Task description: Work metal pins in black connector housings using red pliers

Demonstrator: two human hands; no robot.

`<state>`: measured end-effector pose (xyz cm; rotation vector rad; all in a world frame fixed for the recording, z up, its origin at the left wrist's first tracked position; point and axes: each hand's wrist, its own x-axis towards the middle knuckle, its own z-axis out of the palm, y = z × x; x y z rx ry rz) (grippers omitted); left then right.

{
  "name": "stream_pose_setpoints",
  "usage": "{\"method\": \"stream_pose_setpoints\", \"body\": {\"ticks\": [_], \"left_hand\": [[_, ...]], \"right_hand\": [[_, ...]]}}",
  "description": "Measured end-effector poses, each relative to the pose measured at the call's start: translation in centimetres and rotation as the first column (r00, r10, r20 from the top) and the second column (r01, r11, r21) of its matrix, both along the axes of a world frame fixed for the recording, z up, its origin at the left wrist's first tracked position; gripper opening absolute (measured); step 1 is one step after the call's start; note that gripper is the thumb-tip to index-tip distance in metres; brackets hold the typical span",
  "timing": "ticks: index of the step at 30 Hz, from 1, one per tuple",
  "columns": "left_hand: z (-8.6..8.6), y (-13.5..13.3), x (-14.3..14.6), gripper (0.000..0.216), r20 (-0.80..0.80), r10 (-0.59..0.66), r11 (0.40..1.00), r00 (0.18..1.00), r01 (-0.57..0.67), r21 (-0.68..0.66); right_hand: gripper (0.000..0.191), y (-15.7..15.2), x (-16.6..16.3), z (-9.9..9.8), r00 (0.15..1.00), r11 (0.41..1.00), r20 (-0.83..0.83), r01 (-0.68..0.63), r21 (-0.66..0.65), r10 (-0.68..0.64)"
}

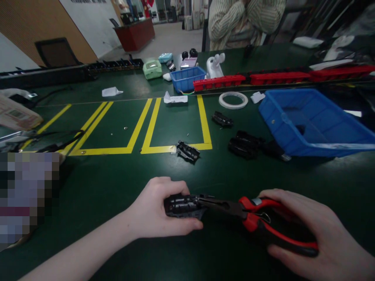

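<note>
My left hand (159,212) is wrapped round a black ribbed plastic part (183,206) just above the green table. In my right hand (316,230) are long-nose pliers (249,210) with red and black handles. Their handles are spread apart, and the jaws reach left to the right end of the black part. Whether the jaw tips pinch anything there is too small to tell. Beyond my hands, a similar black part (188,151) lies on yellow tape. Several more sit to the right, among them a small one (222,119) and a larger dark pair (244,144).
At the right stands a large blue bin (316,121), with a smaller blue basket (187,80) farther back. A tape roll (233,100) lies near red strips (278,78). Yellow tape (102,151) marks boxes on the table. Across it sits a person in a striped sleeve (225,23).
</note>
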<state>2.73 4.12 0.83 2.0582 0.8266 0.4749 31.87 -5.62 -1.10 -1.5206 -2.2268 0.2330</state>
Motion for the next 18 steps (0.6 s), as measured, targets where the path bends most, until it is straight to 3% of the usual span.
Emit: {"method": "stream_pose_setpoints", "body": {"ticks": [8,14,18], "left_hand": [[0.1,0.5,-0.2,0.034,-0.019,-0.088,0.988,0.996,0.084,-0.127],[0.2,0.5,-0.2,0.032,-0.125,-0.087,0.992,0.988,0.074,-0.100],[0.0,0.6,-0.2,0.032,-0.111,-0.110,0.991,0.988,0.100,-0.090]], "right_hand": [[0.057,0.5,0.5,0.6,0.998,0.998,-0.009,-0.056,-0.037,0.056],[0.046,0.1,-0.7,0.6,0.993,0.991,-0.066,0.089,-0.103,-0.096],[0.045,-0.1,-1.1,0.5,0.989,0.984,-0.091,0.105,-0.142,-0.118]]}}
